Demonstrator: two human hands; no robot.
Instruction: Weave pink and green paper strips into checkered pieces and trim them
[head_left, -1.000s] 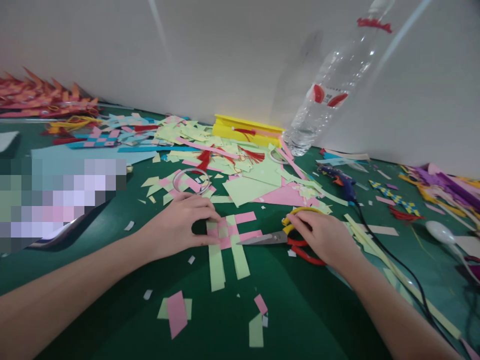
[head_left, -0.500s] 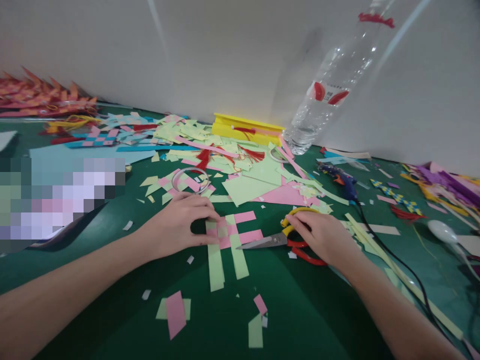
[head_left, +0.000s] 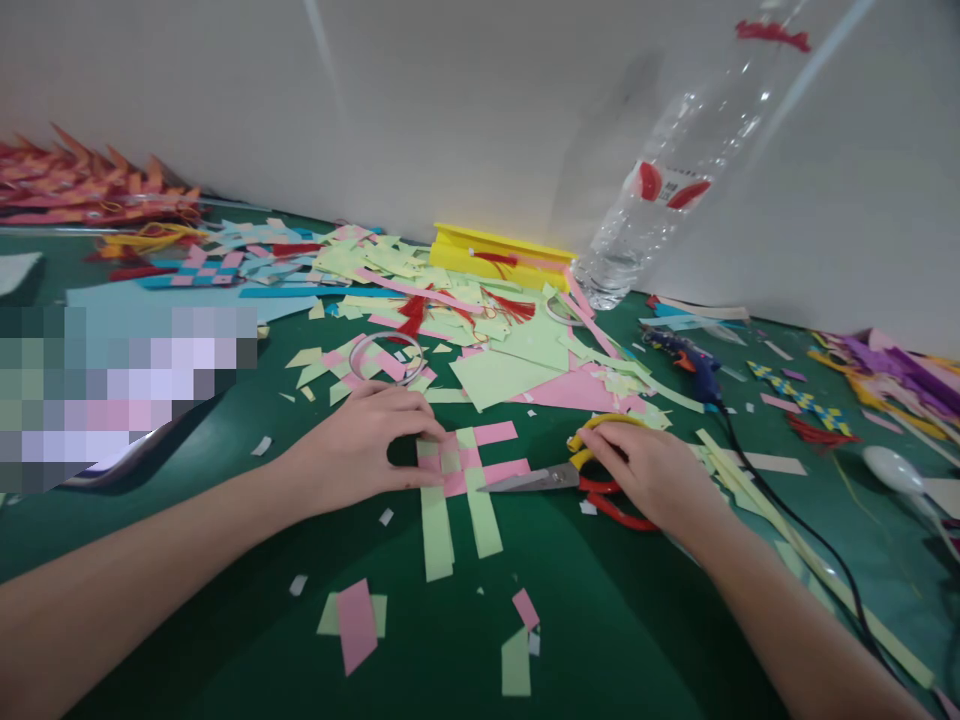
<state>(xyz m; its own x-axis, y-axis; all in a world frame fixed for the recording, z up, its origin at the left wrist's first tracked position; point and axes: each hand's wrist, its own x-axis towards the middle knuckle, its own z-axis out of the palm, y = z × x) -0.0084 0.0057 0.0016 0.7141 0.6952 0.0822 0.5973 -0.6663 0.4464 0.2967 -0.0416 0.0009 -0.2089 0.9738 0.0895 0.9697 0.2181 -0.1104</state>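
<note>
My left hand (head_left: 375, 440) grips the left edge of a small woven piece of paper strips (head_left: 457, 457) between thumb and fingers, low over the green table. Pink strip ends stick out to its right and pale green ones hang toward me. My right hand (head_left: 652, 465) is closed round the handles of a pair of scissors (head_left: 544, 479), one yellow and one red. Their blades look closed, or nearly so, and point left, with the tip by the right green strip. Whether the tip touches the paper I cannot tell.
Paper scraps (head_left: 375, 255) and red tassels heap up behind my hands, beside a roll of tape (head_left: 386, 358). A clear bottle (head_left: 660, 190) leans at the wall. To the right lie a blue glue gun (head_left: 694, 368) with a black cord and a white plastic spoon (head_left: 892, 468).
The whole view has slid slightly, so everything sits a little further right. Both hands, the scissors and the woven paper keep their places relative to each other.
</note>
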